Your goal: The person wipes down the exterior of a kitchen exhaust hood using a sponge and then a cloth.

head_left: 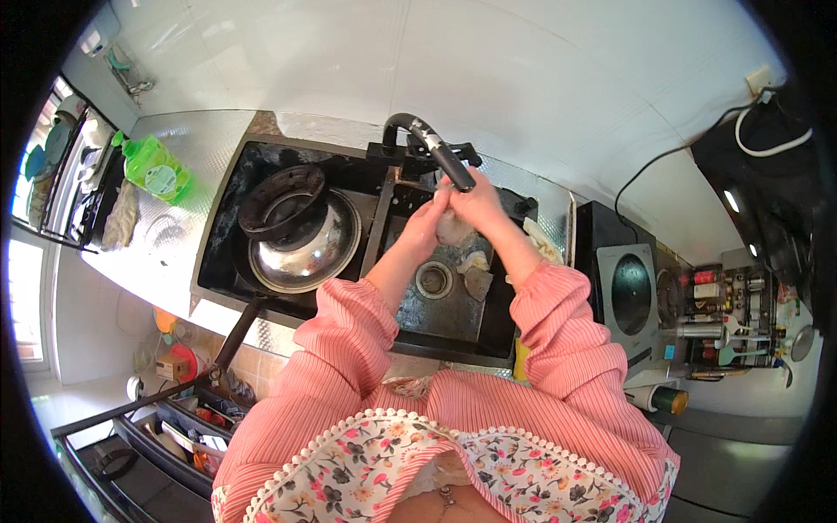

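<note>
My left hand [424, 225] and my right hand [476, 202] meet just beneath the spout of a black faucet [428, 140], over the right basin of a dark double sink [431, 323]. A pale, blurred thing [453, 229], perhaps a wet cloth, shows at and below my fingers; whether I grip it is unclear. Below them lie the metal drain [433, 280] and a crumpled greyish cloth or scrap [477, 278]. In the left basin, a black ring-shaped stove part [282, 202] rests on an upturned metal lid or bowl [327, 255], with a dark pan handle [237, 333] sticking out towards me.
A green soap bottle [157, 170] and a rag [121, 219] are on the left counter. A crumpled cloth [543, 238] lies at the sink's right edge. Further right are a cooktop [628, 294] and a rack of kitchen items [726, 314]. An open drawer unit [163, 451] is lower left.
</note>
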Tool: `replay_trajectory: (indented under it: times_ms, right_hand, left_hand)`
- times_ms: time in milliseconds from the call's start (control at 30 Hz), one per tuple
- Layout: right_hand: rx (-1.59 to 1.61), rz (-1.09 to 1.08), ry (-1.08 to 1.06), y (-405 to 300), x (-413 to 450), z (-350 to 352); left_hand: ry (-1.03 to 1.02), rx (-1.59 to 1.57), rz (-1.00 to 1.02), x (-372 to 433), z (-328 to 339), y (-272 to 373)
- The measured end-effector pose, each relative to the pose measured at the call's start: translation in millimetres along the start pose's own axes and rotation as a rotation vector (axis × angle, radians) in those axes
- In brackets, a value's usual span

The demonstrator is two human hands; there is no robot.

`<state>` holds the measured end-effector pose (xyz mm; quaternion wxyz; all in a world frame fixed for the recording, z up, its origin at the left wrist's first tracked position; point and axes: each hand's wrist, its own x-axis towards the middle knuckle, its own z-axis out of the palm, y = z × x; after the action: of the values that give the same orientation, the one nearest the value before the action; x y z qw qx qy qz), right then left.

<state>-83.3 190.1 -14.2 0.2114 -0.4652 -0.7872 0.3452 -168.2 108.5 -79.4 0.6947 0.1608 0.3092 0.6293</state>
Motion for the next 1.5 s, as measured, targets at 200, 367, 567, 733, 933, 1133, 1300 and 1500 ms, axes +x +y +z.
replay_trajectory:
  times_ms: [200,367,567,733,933,1133,1300,1500]
  right_hand:
    - [-0.04,-0.178,-0.291,44.3,35.4,0.1]
    - [-0.269,0.015,-0.341,12.0,4.7,-5.6]
    - [1.425,0.808,-0.532,74.8,-99.8,20.3]
    - [1.666,0.555,-0.67,52.1,-123.3,11.7]
    - [1.552,0.585,-0.864,75.8,-107.7,25.4]
    - [1.072,0.699,-0.733,46.8,-108.3,28.1]
    - [0.403,0.519,-0.509,43.1,-118.0,49.4]
    - [-0.173,0.305,-0.105,57.9,-131.5,84.3]
  left_hand:
    - [0.094,1.008,0.209,-3.7,13.3,-34.5]
    - [0.214,0.707,0.173,-14.2,-0.9,-22.5]
    - [0.146,0.086,0.164,-23.8,47.7,-4.6]
    - [0.063,0.477,-0.114,-16.6,13.0,-18.7]
    - [-0.287,0.496,-0.287,-27.9,53.2,4.7]
    - [-0.055,0.464,-0.03,-22.7,17.7,-16.8]
    - [0.03,0.346,-0.001,-29.1,-0.3,-37.3]
    - [0.425,0.101,0.136,-22.9,-24.4,-64.1]
